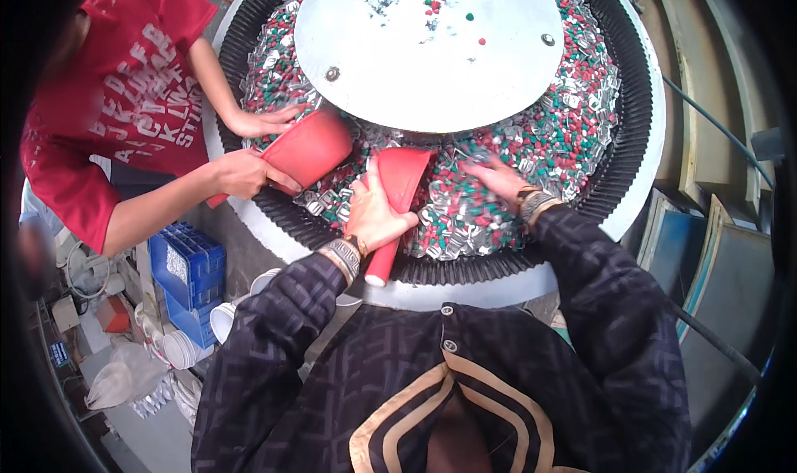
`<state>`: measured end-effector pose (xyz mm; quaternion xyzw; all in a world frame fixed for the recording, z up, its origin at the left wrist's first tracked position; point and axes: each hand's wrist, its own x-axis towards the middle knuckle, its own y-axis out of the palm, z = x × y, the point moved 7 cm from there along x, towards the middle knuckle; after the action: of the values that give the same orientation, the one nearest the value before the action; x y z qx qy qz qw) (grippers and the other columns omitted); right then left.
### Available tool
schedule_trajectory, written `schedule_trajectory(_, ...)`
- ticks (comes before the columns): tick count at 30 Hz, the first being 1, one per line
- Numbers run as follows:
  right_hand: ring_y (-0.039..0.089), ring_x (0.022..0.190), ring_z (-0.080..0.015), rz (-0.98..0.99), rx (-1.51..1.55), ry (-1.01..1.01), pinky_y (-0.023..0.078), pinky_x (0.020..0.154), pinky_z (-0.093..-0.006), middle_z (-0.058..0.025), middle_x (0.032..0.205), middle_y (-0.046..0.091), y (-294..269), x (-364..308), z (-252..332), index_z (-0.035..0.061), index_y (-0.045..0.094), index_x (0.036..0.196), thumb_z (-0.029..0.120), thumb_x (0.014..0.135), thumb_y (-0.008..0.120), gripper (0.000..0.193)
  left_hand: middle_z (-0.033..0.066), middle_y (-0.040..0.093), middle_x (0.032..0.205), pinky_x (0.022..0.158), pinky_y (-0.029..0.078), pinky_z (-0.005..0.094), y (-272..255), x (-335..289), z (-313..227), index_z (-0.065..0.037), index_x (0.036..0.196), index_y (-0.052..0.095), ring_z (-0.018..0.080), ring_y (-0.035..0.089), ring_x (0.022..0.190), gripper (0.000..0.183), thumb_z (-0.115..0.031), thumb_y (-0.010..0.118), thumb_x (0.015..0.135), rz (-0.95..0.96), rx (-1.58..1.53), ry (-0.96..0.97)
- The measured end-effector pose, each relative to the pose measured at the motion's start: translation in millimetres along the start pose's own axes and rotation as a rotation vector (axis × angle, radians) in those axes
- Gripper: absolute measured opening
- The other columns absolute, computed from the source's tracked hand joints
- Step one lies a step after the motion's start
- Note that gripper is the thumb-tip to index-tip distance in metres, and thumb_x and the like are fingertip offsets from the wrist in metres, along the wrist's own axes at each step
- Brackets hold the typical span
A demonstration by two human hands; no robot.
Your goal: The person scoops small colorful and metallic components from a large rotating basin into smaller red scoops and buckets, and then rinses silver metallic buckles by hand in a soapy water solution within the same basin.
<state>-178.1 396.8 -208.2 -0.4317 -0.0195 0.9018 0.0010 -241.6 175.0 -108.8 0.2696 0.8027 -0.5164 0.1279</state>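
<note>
My left hand [375,214] is closed round a red scoop [402,181], its handle pointing back toward me and its bowl among the loose pieces. My right hand [496,182] is down in the small clear, red and green pieces [473,211], right of the scoop. Its fingers look stretched out, though their tips are blurred. The pieces lie in a big round bowl with a black ribbed wall [465,271]. At the left, another person's hands [249,172] hold a second, larger red scoop [311,149] over the same pieces.
A white round plate [432,58] covers the bowl's middle, with a few red and green bits on it. The co-worker in a red shirt [141,83] stands at the left. Blue crates [189,265] and white tubs [179,350] stand below. Metal panels [730,257] are at the right.
</note>
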Motion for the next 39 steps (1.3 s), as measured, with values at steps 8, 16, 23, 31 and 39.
schedule_trajectory(8,0.016,0.137,-0.0383,0.037,0.205,0.014,0.021,0.109,-0.0470,-0.0181,0.151,0.005,146,-10,33,0.0147,0.014,0.146,0.058,0.086,0.040,0.078,0.0274,0.039,0.122,0.086,0.048,0.0412,21,18,63,-0.007,0.142,0.001,0.0372,0.053,0.104,0.110,-0.026,0.070,0.059,0.118,-0.436,-0.050)
schedule_trajectory(16,0.002,0.141,-0.0265,0.291,0.402,-0.161,0.011,0.109,-0.0535,-0.0071,0.154,0.007,121,-144,111,0.0127,0.012,0.147,0.039,0.091,0.048,0.071,0.0064,0.051,0.105,0.073,0.048,0.0253,-43,-57,38,-0.005,0.137,0.026,0.0125,0.055,0.080,0.071,-0.005,0.052,0.071,0.351,-1.117,0.089)
schedule_trajectory(23,0.044,0.122,-0.0227,0.339,0.381,-0.542,0.046,0.092,-0.0366,-0.0163,0.139,0.038,72,-210,150,0.0012,0.032,0.138,0.027,0.095,0.044,0.052,0.0067,0.055,0.101,0.080,0.049,0.0294,-66,-113,35,-0.003,0.123,0.044,0.0161,0.057,0.085,0.052,-0.007,0.051,0.071,0.272,-1.525,0.035)
schedule_trajectory(31,0.057,0.108,-0.0248,0.121,0.482,-0.735,0.046,0.091,-0.0345,-0.0191,0.121,0.054,50,-204,150,-0.0057,0.046,0.124,0.020,0.094,0.045,0.039,0.0170,0.053,0.119,0.089,0.048,0.0401,-51,-166,82,0.003,0.124,0.041,0.0258,0.058,0.100,0.055,-0.011,0.051,0.073,0.029,-1.783,-0.003)
schedule_trajectory(39,0.060,0.100,-0.0209,-0.055,0.377,-0.541,0.049,0.082,-0.0298,-0.0143,0.116,0.058,22,-151,98,-0.0006,0.050,0.122,0.024,0.094,0.049,0.038,0.0188,0.049,0.125,0.101,0.037,0.0489,-42,-247,141,0.004,0.129,0.037,0.0337,0.050,0.114,0.063,-0.012,0.051,0.070,-0.496,-2.082,0.160)
